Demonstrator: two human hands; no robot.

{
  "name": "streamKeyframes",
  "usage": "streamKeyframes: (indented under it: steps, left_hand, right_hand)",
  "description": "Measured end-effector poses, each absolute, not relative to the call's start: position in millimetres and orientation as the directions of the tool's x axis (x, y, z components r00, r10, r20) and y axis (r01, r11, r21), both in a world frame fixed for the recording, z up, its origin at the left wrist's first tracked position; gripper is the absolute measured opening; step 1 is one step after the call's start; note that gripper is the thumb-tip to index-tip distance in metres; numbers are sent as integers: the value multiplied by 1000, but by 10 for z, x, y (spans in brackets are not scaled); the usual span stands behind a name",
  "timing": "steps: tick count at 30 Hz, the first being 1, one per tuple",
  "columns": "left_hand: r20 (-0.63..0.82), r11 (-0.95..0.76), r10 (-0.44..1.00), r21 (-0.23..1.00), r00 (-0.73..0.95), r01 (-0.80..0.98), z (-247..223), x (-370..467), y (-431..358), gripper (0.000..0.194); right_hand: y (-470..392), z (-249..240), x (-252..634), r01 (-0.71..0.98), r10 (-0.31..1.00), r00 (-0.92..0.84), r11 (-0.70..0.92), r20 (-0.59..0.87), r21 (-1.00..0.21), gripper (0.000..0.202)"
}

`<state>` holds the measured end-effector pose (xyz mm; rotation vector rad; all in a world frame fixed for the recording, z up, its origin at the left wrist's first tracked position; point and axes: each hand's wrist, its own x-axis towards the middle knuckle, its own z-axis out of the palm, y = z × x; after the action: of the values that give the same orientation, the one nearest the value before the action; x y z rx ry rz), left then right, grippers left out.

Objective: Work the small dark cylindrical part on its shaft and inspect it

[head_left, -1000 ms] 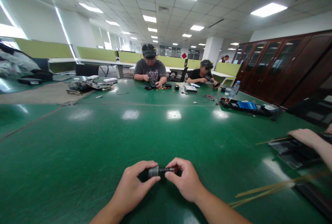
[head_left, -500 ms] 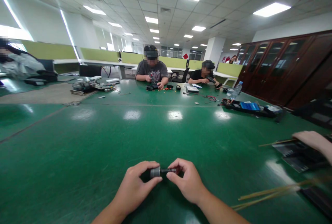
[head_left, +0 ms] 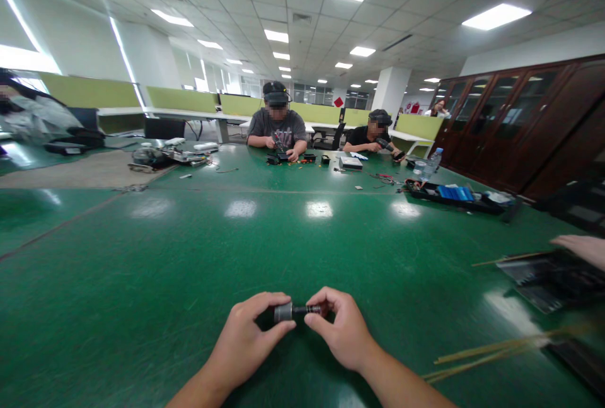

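Near the front of the green table, both hands hold one small part (head_left: 284, 313), a grey metallic cylinder with a thin dark shaft (head_left: 299, 310) sticking out to the right. My left hand (head_left: 248, 329) grips the cylinder between thumb and forefinger. At the other end, my right hand (head_left: 343, 326) pinches the shaft's ringed tip with thumb and fingers, which hide some of it. The part lies about level between the two hands.
At right, another person's hand (head_left: 583, 249) is over a dark assembly (head_left: 543, 279), with thin yellowish sticks (head_left: 491, 348) nearer me. Across the green table (head_left: 189, 238), two people work among small parts. A black tray (head_left: 472, 203) and bottle (head_left: 432, 164) stand far right.
My hands and the grey part have hardly moved. The other person's hand at right has drawn back toward the right edge, uncovering more of the dark assembly.
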<state>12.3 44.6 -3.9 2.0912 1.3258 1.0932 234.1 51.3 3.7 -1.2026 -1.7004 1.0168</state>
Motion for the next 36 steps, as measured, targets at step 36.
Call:
streamKeyframes:
  steps: [36]
  left_hand:
    - [386,-433,899,713,207,551,-40,103,453,29]
  right_hand:
    - [535,44,2347,257,968,-214,184,129,-949,12]
